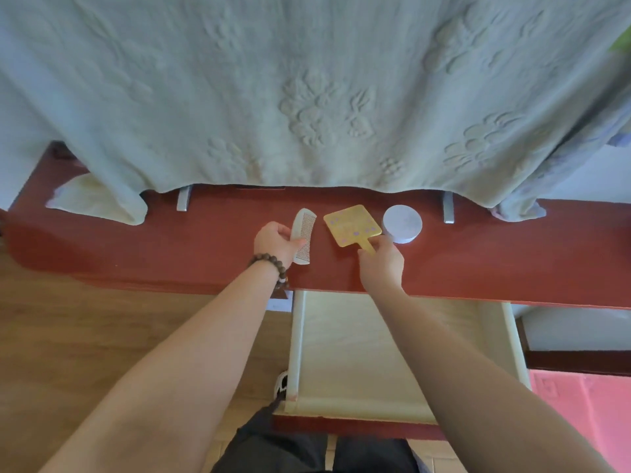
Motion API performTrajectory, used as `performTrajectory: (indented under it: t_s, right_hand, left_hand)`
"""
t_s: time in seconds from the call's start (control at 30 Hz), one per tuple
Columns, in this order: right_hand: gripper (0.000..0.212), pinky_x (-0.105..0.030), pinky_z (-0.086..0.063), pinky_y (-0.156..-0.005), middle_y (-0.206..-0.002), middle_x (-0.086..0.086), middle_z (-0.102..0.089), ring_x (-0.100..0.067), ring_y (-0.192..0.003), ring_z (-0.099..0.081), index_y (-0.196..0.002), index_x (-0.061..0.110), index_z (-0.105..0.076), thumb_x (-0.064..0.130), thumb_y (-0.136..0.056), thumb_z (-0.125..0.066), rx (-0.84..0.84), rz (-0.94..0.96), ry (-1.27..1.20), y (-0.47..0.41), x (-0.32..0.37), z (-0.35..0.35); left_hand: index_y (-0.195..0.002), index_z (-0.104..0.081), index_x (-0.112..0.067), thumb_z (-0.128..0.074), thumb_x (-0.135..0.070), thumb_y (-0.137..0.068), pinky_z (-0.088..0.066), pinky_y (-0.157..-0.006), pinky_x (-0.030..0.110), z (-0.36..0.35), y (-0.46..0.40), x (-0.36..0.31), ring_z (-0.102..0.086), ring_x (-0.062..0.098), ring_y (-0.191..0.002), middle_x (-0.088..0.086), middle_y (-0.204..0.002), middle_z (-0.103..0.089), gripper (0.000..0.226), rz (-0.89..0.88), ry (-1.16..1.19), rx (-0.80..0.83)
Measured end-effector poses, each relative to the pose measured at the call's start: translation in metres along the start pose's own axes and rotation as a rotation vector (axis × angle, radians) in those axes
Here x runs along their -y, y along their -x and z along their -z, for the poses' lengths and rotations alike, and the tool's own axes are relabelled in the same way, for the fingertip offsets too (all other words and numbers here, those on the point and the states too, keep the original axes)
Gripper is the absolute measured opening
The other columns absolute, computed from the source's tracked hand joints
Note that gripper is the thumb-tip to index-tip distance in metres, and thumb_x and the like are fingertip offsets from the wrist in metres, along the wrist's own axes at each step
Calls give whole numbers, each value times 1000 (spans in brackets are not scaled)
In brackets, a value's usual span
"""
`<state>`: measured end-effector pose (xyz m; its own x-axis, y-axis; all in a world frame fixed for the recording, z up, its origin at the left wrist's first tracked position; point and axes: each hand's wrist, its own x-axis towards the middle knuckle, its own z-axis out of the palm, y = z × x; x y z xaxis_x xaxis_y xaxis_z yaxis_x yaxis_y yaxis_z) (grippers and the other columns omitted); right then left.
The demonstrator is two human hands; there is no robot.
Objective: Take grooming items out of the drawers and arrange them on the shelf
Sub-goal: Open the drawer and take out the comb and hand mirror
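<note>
A white comb (304,235) lies on the red shelf (495,254), and my left hand (276,242) grips its left edge between thumb and fingers. Just right of it lies a yellow hand mirror (351,225) with purple dots. My right hand (380,261) pinches the mirror's short handle. A round pale lilac tin (402,222) stands on the shelf right of the mirror, close to my right hand's fingers. Below the shelf an open drawer (495,336) with a pale bottom is pulled out toward me; nothing shows inside it.
A large pale green embossed towel (307,97) hangs over the back of the shelf, hiding what is behind. Two metal brackets (184,198) stick out under it. Wooden floor lies at left, a pink mat (587,411) at right.
</note>
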<state>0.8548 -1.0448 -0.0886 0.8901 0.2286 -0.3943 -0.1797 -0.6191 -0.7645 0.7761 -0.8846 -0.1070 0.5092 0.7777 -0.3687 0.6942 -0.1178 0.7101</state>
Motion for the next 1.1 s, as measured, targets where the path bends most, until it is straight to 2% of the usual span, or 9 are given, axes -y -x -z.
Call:
performTrajectory:
  t_s: [0.1,0.23,0.4,0.6,0.67,0.7,0.8,0.93,1.1]
  right_hand:
    - [15,-30,-39,-67,-94,-5,-58,-25,-84,-57,-104,9,-50,6,-89,-49,-99,-48,9,-3,4,-19]
    - [21,-34,-40,-76,-108,-9,-51,-24,-85,-48,-108,6,-51,5,-87,-49,-145,-32,160,-4,5,-35]
    - [29,-32,-39,-75,-112,-8,-49,-22,-86,-48,-118,7,-53,7,-89,-50,-133,63,308,-1,-7,-43]
    - [34,-46,-45,-95,-122,-9,-57,-29,-114,-47,-118,6,-61,19,-87,-63,-174,403,507,3,-31,-38]
    - [43,-49,-35,-108,-141,-10,-47,-31,-133,-38,-129,7,-54,28,-91,-59,-104,557,627,5,-37,-35]
    - [53,-47,-21,-117,-153,-7,-32,-27,-144,-22,-140,10,-43,36,-95,-50,-8,578,716,7,-38,-34]
    - [73,-38,8,-119,-160,0,7,-13,-146,14,-152,14,-6,57,-94,-14,220,540,948,9,-42,-35]
    - [89,-38,7,-120,-160,-2,11,-13,-146,16,-152,12,0,65,-81,9,250,510,994,9,-44,-38]
    - [80,-36,7,-120,-160,-3,12,-14,-146,16,-152,10,2,62,-92,-6,200,417,969,5,-46,-31]
  left_hand:
    - [-98,-59,-11,-80,-22,-74,-49,-76,29,2,-8,4,-61,19,-88,2,-97,-64,34,-80,-73,22]
    - [-115,-58,-10,-78,-16,-76,-51,-86,33,4,-11,9,-60,24,-102,9,-114,-57,44,-267,-205,139]
    - [-111,-56,-5,-75,-18,-80,-51,-87,33,4,-5,14,-56,25,-103,10,-114,-52,39,-437,-367,207]
    - [-124,-54,-11,-73,-39,-78,-46,-90,38,12,-5,29,-46,24,-115,6,-126,-51,56,-627,-571,149]
    - [-139,-41,-13,-67,-50,-80,-40,-102,41,16,-11,33,-36,26,-132,6,-144,-40,75,-695,-625,130]
    - [-146,-30,-14,-61,-55,-82,-33,-110,44,17,-14,34,-25,26,-141,5,-153,-29,82,-713,-677,159]
    - [-152,-4,-21,-35,-64,-90,-12,-118,51,12,-21,37,4,22,-148,-3,-161,3,82,-713,-873,278]
    - [-152,-1,-25,-24,-64,-93,-5,-118,51,-1,-19,37,6,20,-148,-8,-161,5,75,-658,-916,267]
    - [-152,-7,-23,-27,-62,-93,-5,-118,51,-19,-15,21,3,20,-148,-7,-161,-1,74,-626,-869,223]
